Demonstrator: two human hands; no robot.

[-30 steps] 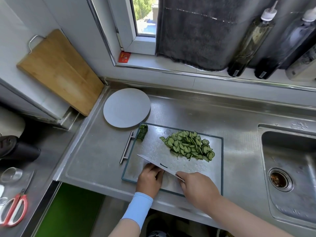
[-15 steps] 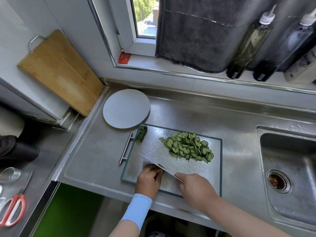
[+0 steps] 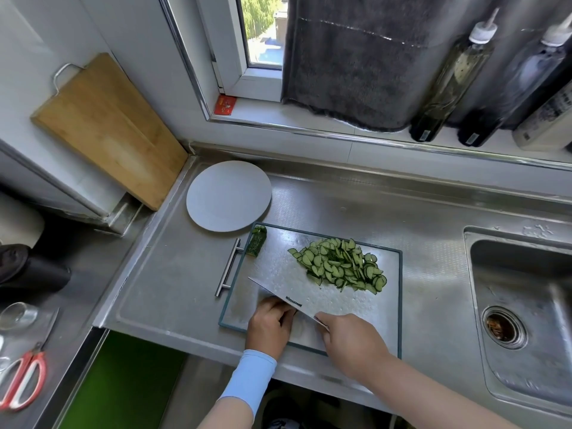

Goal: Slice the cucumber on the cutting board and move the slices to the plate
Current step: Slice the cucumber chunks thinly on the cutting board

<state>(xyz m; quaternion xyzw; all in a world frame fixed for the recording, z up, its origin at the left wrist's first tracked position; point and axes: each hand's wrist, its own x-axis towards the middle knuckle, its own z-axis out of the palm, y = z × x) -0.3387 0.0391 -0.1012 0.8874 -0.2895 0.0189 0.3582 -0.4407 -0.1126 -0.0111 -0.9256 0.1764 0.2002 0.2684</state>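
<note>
A pile of thin cucumber slices (image 3: 340, 266) lies on the far right part of the steel cutting board (image 3: 278, 267). A dark green cucumber end piece (image 3: 256, 243) sits at the board's far left corner. The round grey plate (image 3: 228, 196) stands bare just beyond that corner. My right hand (image 3: 353, 342) grips the handle of a wide knife (image 3: 278, 297), whose blade slants across the board's near part. My left hand (image 3: 269, 326) rests on the board against the blade's near side with its fingers curled; nothing shows in them.
A sink (image 3: 523, 305) opens to the right of the board. A wooden board (image 3: 105, 128) leans on the left wall. Bottles (image 3: 448, 82) stand on the sill. Red scissors (image 3: 21, 382) and a glass (image 3: 15, 315) lie on the lower counter at left.
Both hands and the knife stay at the board's near edge; only the view shifts slightly. The slices and end piece have not moved.
</note>
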